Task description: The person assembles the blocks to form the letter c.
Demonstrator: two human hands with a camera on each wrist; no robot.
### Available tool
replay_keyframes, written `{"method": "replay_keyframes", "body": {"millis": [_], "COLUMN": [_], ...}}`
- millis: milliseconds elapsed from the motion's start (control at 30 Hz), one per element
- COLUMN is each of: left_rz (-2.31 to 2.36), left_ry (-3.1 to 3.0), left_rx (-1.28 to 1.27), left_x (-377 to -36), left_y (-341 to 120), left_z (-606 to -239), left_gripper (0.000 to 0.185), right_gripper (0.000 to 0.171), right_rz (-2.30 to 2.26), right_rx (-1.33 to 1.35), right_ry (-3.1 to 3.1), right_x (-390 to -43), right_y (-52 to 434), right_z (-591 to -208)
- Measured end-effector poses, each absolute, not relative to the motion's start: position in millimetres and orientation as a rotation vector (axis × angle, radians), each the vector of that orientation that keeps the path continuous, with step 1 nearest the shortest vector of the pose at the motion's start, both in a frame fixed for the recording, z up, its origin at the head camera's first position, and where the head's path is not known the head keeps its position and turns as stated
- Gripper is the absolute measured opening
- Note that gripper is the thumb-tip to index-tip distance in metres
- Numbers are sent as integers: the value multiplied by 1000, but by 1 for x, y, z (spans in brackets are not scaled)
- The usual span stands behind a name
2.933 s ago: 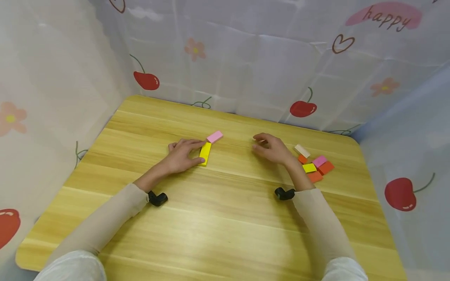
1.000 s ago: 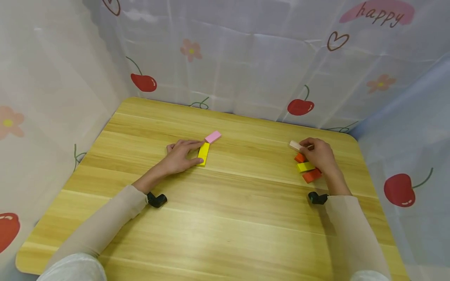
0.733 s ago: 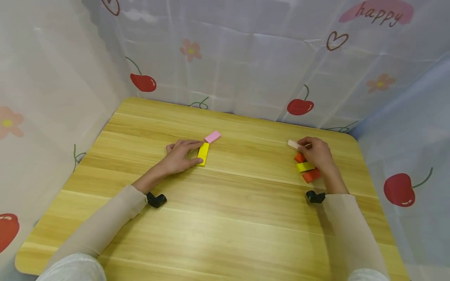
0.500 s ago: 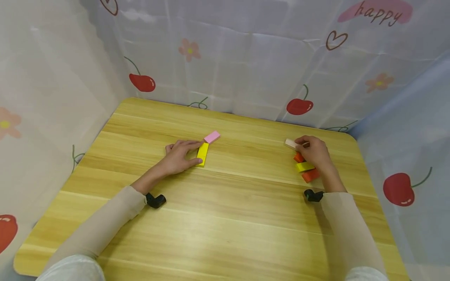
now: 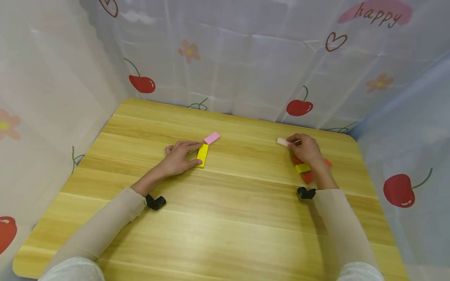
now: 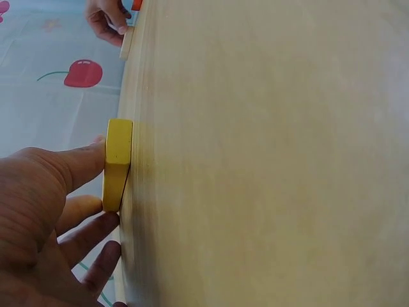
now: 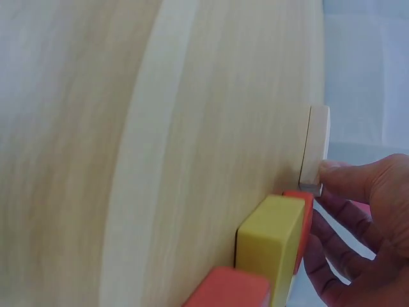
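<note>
My left hand (image 5: 179,158) stays at the left-middle of the table, holding a flat yellow block (image 5: 202,154) between thumb and fingers. In the left wrist view the thumb lies on one face of that yellow block (image 6: 118,147), with fingertips at its end. A pink block (image 5: 212,137) touches or nearly touches its far end. On the right, my right hand (image 5: 306,150) pinches a pale plain wooden block (image 5: 282,141) by one end. The right wrist view shows the thumb on this wooden block (image 7: 316,144), just beyond the pile.
Under and beside the right hand lies a pile: a second yellow block (image 5: 302,168), a red-orange block (image 5: 307,177) and others partly hidden by the hand. The wooden table (image 5: 225,218) ends at a curtain (image 5: 239,70) printed with cherries and flowers.
My right hand has gone right to the pile, taken hold of the wooden block, and is now moving left with it. The left hand keeps its place on the yellow block.
</note>
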State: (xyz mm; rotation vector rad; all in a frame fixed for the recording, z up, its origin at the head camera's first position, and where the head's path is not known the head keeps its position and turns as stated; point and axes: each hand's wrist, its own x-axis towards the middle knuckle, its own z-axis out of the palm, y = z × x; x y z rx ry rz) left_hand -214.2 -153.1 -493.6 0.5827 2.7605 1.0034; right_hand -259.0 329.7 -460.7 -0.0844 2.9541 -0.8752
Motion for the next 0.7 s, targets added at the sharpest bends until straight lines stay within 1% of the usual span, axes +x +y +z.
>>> {"method": "replay_keyframes", "body": {"millis": [700], "left_rz": [1008], "left_ry": [2774], "left_rx": [568], "left_x": [-212], "left_y": [-152], "left_z": [-492], "left_gripper": [71], "right_gripper": [25], "right_rz": [-884], "right_rx": [-200], "right_ry": [2953], "right_x": [-277], "right_y": [295], "right_z": [-463]}}
